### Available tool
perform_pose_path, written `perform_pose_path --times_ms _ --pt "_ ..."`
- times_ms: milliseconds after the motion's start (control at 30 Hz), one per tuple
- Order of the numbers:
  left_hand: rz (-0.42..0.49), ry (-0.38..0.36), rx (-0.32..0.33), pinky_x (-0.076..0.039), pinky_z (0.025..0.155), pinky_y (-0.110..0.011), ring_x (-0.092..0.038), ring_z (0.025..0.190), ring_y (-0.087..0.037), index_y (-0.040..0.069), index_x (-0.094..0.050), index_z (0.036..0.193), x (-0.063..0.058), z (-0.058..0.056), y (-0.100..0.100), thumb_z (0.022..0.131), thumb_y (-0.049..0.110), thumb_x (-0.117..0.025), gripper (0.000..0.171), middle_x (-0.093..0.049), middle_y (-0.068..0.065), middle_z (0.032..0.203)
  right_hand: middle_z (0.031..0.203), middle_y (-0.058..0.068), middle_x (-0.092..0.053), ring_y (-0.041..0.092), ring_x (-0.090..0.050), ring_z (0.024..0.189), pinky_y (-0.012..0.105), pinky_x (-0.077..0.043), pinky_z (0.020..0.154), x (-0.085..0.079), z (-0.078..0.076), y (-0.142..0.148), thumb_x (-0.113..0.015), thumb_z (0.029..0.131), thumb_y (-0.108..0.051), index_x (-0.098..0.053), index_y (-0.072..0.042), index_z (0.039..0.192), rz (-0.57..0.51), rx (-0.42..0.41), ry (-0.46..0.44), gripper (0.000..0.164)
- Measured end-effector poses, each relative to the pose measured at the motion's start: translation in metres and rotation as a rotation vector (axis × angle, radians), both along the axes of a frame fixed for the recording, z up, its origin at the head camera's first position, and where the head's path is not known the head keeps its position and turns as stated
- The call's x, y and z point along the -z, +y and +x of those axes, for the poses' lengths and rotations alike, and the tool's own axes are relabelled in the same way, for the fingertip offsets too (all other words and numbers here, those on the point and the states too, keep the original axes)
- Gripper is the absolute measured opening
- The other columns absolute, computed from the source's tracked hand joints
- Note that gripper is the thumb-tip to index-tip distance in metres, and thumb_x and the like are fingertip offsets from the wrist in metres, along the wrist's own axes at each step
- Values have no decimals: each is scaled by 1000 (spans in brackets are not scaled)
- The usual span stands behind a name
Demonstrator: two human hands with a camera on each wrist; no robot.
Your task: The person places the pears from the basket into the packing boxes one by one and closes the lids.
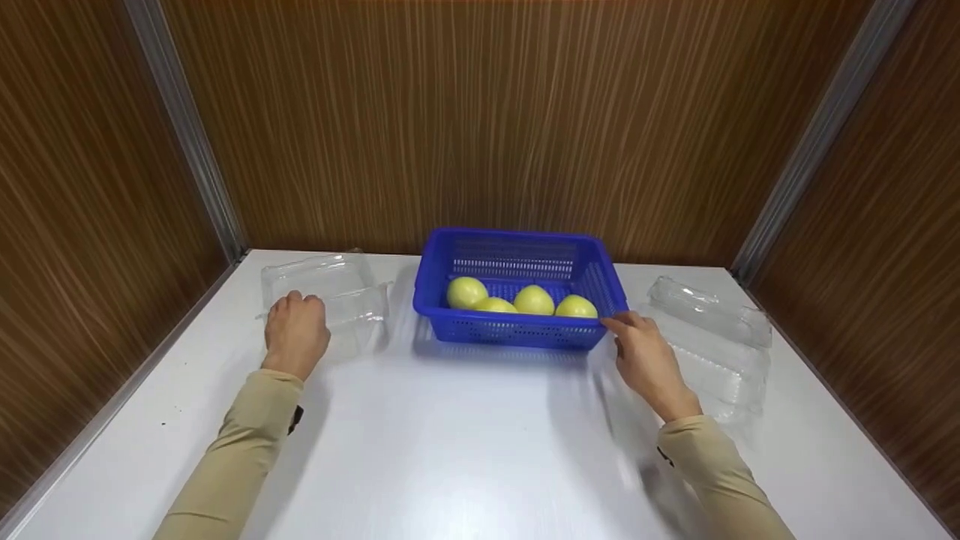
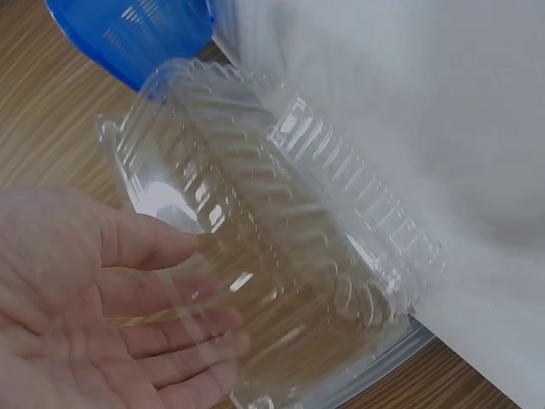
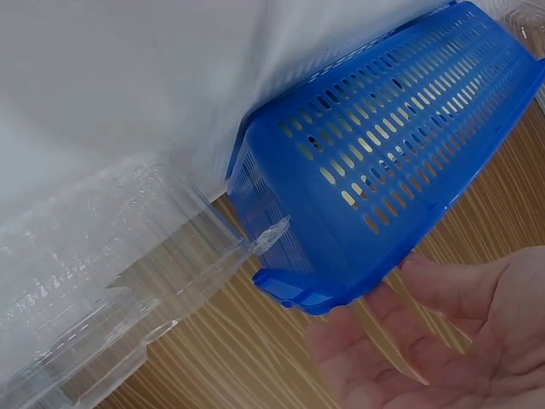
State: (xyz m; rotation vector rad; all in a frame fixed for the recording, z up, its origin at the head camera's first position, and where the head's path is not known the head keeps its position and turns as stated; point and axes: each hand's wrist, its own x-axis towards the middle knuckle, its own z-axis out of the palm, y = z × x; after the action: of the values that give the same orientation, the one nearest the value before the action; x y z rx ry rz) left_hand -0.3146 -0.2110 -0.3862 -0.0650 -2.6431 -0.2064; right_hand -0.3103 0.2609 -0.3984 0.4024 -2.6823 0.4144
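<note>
My right hand (image 1: 646, 364) is at the near right corner of a blue plastic basket (image 1: 517, 330); in the right wrist view, its thumb and fingers (image 3: 387, 307) pinch the rim. Several round yellow-green fruits (image 1: 534, 300) lie along the basket's near side. On the left, my left hand (image 1: 297, 334) is over the near edge of a clear plastic clamshell box (image 1: 352, 304). The left wrist view shows its loosely extended fingers (image 2: 170, 294) beside the clear box (image 2: 255, 213), thumb apart from the other fingers; some fingertips show through the plastic.
Another clear plastic clamshell box (image 1: 716, 349) lies lid-up on the white table (image 1: 450, 442), right of the basket. Brown wood-grain panels (image 1: 487, 112) enclose the table's back and both sides, with metal posts (image 1: 191, 127) at the corners.
</note>
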Motion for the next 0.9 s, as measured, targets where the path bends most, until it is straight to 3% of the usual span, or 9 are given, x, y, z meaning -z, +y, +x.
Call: perform_pose_path --times_ms 133,267,400,500,600,767,900 --pt "-17 -117 28 -50 66 -59 -63 78 -48 -11 -67 90 -7 8 -12 81 -6 -54 17 -65 -32 85 121 23 -61 45 -56 112 59 -50 91 1 0 0 -56 88 9 -64 2 125 3 -18 -13 39" --pt "-3 -268 80 -49 67 -61 -65 86 -50 -1 -69 109 -9 13 -20 88 -1 -51 28 -69 -29 101 119 23 -61 45 -57 110 59 -50 89 0 1 1 -59 86 9 -65 2 124 8 -33 8 38" --pt "22 -328 129 -49 66 -63 -64 93 -51 5 -68 118 -4 17 -22 95 6 -49 29 -68 -28 108 118 23 -62 46 -57 110 58 -50 90 0 0 2 -58 86 9 -65 3 123 5 -34 15 38" --pt "20 -301 163 -49 63 -62 -64 93 -50 7 -66 120 3 20 -22 98 9 -51 28 -68 -28 105 119 24 -61 45 -56 111 58 -49 91 -1 0 2 -56 87 8 -64 3 124 3 -35 2 38" --pt "-30 -228 216 -50 58 -57 -66 86 -45 8 -67 115 11 23 -19 97 10 -54 22 -70 -24 94 120 24 -61 45 -56 111 58 -49 92 -1 0 1 -55 88 8 -64 3 124 1 -31 -4 38" --pt "-96 -81 289 -47 52 -48 -69 71 -36 9 -71 95 21 25 -10 92 9 -63 8 -73 -14 79 122 24 -60 46 -55 113 59 -49 91 -1 1 1 -57 88 6 -64 2 125 -2 -15 -11 38" --pt "-91 -43 318 -45 52 -46 -67 64 -34 10 -69 76 30 27 -3 89 11 -68 13 -71 -11 70 124 24 -59 46 -54 116 59 -49 91 0 2 0 -58 89 4 -63 1 126 -4 -6 -29 38"
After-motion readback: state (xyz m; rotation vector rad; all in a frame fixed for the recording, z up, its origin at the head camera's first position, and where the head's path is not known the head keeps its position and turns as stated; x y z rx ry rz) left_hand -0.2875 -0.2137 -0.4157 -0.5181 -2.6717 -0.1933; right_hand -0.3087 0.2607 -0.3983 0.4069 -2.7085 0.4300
